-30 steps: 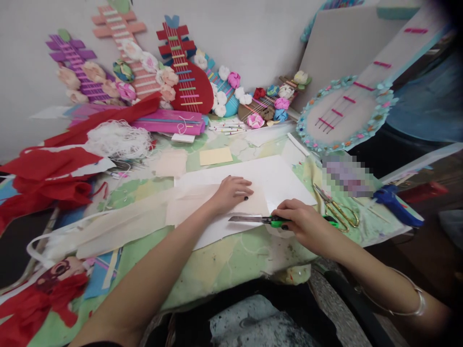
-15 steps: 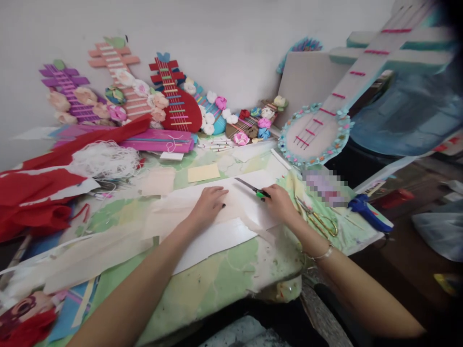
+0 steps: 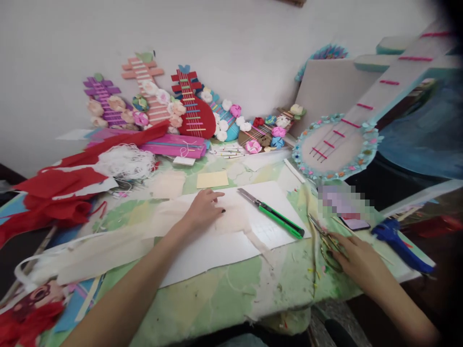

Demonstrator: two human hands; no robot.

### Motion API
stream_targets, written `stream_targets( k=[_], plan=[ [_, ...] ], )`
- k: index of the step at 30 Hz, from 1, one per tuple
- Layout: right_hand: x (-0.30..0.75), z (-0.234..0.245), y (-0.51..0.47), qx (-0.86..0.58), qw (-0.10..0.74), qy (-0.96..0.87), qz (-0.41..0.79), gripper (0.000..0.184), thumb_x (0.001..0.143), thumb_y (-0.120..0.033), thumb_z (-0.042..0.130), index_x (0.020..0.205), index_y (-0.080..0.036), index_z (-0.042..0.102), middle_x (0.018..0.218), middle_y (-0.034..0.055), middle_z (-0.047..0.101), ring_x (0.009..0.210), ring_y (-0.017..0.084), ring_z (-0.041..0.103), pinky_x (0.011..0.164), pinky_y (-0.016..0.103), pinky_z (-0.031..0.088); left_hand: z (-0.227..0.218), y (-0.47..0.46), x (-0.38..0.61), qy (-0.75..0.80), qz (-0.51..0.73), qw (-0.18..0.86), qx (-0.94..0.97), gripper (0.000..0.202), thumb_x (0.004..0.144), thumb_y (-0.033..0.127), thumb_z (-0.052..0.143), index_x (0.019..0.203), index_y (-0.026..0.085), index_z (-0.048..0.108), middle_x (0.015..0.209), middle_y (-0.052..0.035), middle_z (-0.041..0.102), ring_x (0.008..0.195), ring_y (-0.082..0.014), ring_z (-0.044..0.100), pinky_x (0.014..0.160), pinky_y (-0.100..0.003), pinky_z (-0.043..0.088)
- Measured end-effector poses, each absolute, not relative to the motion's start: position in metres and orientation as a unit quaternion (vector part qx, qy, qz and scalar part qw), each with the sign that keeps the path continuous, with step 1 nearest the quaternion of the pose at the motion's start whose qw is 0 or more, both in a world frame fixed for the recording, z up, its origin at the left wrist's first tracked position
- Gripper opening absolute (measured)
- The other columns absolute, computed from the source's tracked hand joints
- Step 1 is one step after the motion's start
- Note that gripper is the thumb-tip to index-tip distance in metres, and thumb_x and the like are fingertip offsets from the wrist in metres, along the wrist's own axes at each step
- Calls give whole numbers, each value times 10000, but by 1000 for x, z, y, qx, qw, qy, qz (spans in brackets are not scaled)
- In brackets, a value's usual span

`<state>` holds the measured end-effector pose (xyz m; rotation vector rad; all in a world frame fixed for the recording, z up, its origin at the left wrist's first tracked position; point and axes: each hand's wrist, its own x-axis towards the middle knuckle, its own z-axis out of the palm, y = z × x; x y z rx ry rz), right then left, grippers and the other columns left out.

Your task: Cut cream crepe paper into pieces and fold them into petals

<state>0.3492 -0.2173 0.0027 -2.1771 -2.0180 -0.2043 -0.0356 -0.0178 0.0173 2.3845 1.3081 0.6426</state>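
Gold-handled scissors (image 3: 323, 233) sit near the tabletop's (image 3: 217, 289) right edge, blades aimed far-left, loops under the closer right hand (image 3: 356, 258); can't tell if its fingers grip. Left hand's (image 3: 204, 212) loosely spread on peachy paper (image 3: 233, 220).

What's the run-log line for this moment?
left hand: on cream paper | right hand: at gold scissors | green cutter: on white board
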Motion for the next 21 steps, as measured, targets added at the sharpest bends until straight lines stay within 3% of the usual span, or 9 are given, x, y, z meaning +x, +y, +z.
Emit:
stream_targets(
  k=[3, 6, 10, 14, 18, 21],
  plan=[
    [366, -12, -228, -740, 126, -660, -31, 446, 782, -429, 465, 1050, -113, 632, 798, 147, 649, 730, 293, 624, 693, 414, 490, 30, -23, -25, 412, 200, 168, 873, 462, 697, 253, 707, 1149, 267, 613, 1091, -65, 582, 1057, -271, 490, 941, -420, 363],
    [367, -12, -224, -748, 143, -648, 15, 451, 766, -452, 463, 1065, -148, 611, 763, 114, 652, 672, 267, 627, 628, 379, 484, 40, -27, -7, 335, 132, 181, 915, 509, 725, 272, 701, 1213, 262, 555, 1202, -90, 541, 1099, -284, 471, 928, -414, 366],
    [367, -5, -213, -759, 131, -632, 89, 440, 708, -453, 501, 1007, -150, 609, 614, 54, 623, 546, 234, 596, 512, 332, 436, 40, -19, 19, 344, 78, 173, 919, 553, 688, 268, 724, 1206, 256, 531, 1205, -93, 531, 1093, -290, 483, 905, -388, 383],
    [375, 0, -212, -775, 142, -593, 166, 542, 672, -471, 537, 1100, -139, 556, 602, 18, 624, 525, 215, 589, 507, 326, 442, 35, -1, 34, 405, 60, 179, 895, 673, 541, 340, 804, 1138, 176, 539, 1088, -141, 571, 1018, -352, 514, 807, -413, 429],
    [384, 8, -218, -768, 238, -543, 243, 618, 663, -500, 590, 1178, -165, 524, 735, 45, 666, 639, 225, 637, 599, 337, 503, 37, 6, 38, 398, 51, 230, 887, 399, 567, 240, 757, 932, 184, 604, 886, -71, 647, 822, -270, 595, 717, -323, 445],
    [392, 13, -220, -737, 322, -481, 350, 653, 603, -485, 683, 1167, -185, 547, 818, 65, 673, 686, 230, 656, 609, 321, 539, 44, 7, 37, 375, 81, 262, 885, 232, 586, 197, 703, 803, 213, 622, 831, -21, 661, 811, -235, 603, 715, -282, 434]
  ],
)
